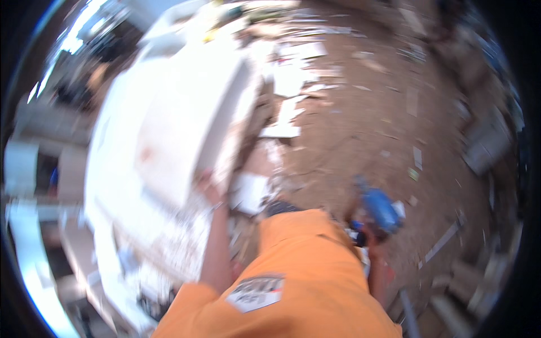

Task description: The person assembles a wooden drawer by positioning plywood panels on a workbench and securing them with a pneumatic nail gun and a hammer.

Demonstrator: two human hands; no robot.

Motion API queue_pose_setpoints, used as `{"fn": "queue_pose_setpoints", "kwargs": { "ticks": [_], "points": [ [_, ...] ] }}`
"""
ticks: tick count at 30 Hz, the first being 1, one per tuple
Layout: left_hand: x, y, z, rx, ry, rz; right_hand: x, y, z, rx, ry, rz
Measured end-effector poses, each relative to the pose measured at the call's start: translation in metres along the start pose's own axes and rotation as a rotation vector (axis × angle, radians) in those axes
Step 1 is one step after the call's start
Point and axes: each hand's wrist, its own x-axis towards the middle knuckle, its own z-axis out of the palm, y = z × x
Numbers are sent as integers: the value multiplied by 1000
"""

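Note:
Motion blur smears much of the picture. On the right, low beside my body, my right hand (369, 232) is closed around a blue power tool (381, 209), held over the floor. Its exact kind is too blurred to make out. My left hand (209, 188) is at the near right corner of a large pale board-like piece (174, 112), seemingly touching it. The fingers of that hand are smeared. This piece lies on a white worktable (110, 163), whose near end is strewn with dust or shavings (177, 242).
Offcuts and white scraps (290, 79) litter the brown floor (360, 118) along the worktable's right side. A pale block (489, 141) stands at the far right, and a thin strip (442, 245) lies on the floor. Shelf-like boards (34, 242) are at the left.

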Motion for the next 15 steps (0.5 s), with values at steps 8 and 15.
{"fn": "queue_pose_setpoints", "kwargs": {
  "ticks": [8,15],
  "points": [
    [41,100,-66,-746,367,-549,26,-72,23,-84,55,-10],
    [47,102,-61,-550,439,-552,28,-79,23,-177,-2,-37]
  ]
}}
